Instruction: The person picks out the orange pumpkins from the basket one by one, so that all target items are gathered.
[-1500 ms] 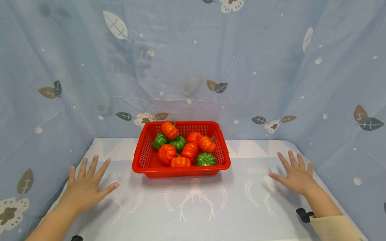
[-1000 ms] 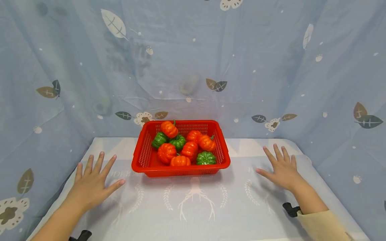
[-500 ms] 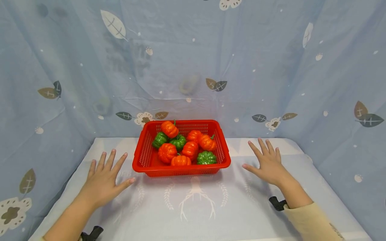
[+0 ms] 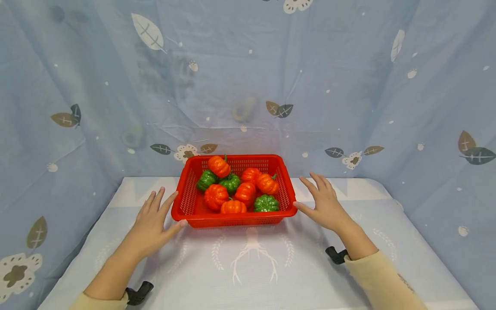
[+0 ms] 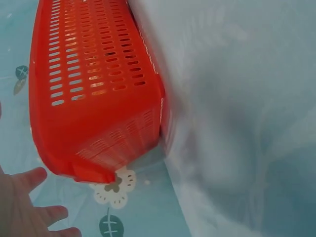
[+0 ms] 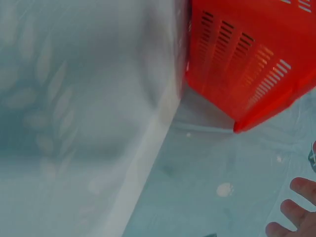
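A red plastic basket (image 4: 236, 221) with slotted walls stands at the back middle of the table. Inside it lie several small pumpkin-shaped vegetables, among them an orange pumpkin (image 4: 233, 206), a red pumpkin (image 4: 246, 193) and a green pumpkin (image 4: 266, 203). My left hand (image 4: 150, 228) is beside the basket's left end, fingers spread and thumb close to the front left corner. On the other side my right hand (image 4: 323, 204) has its fingers spread, thumb close to the right rim. Both wrist views show the fingertips apart from the basket wall (image 5: 94, 113); neither hand holds anything.
A pale patterned cloth covers the table (image 4: 252, 267). Blue printed curtain (image 4: 240, 77) hangs behind the basket and along both sides. Black wrist mounts (image 4: 140, 293) show under both forearms.
Both hands have moved inward from the table's sides toward the basket, left hand to the right and right hand to the left. The basket and its contents have stayed put.
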{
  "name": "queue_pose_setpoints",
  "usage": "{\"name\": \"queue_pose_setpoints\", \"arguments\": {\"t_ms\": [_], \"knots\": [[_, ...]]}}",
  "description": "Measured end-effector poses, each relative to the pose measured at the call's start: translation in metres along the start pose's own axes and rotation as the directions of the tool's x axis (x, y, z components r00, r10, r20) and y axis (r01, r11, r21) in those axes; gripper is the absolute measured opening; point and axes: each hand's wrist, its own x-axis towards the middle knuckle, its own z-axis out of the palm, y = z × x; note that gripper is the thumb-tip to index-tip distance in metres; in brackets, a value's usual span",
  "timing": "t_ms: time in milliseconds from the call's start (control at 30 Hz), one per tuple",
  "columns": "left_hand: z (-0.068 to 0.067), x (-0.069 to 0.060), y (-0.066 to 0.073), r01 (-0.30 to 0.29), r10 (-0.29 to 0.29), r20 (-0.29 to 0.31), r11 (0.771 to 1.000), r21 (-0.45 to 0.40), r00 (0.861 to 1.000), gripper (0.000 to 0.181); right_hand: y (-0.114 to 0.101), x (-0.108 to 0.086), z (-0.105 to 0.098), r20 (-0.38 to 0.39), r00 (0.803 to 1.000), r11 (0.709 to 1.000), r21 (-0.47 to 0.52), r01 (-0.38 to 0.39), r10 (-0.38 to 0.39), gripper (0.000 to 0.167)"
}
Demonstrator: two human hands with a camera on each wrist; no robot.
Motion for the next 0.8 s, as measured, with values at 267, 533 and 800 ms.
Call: {"name": "queue_pose_setpoints", "arguments": {"t_ms": [267, 533, 800], "knots": [[0.008, 0.012, -0.005, 0.031, -0.031, 0.002, 0.989, -0.145, 1.000, 0.086, -0.017, 0.021, 0.013, -0.049, 0.999, 0.996, 0.090, 0.023, -0.019, 0.071], [0.014, 0.019, -0.014, 0.091, -0.073, 0.063, 0.917, -0.389, 0.995, 0.085, -0.033, 0.044, 0.022, -0.034, 0.999, 0.983, 0.182, 0.026, -0.021, 0.064], [0.021, 0.023, -0.020, 0.144, -0.084, 0.126, 0.769, -0.623, 0.989, 0.086, -0.042, 0.063, 0.031, 0.000, 1.000, 0.980, 0.197, 0.021, -0.022, 0.059]]}}
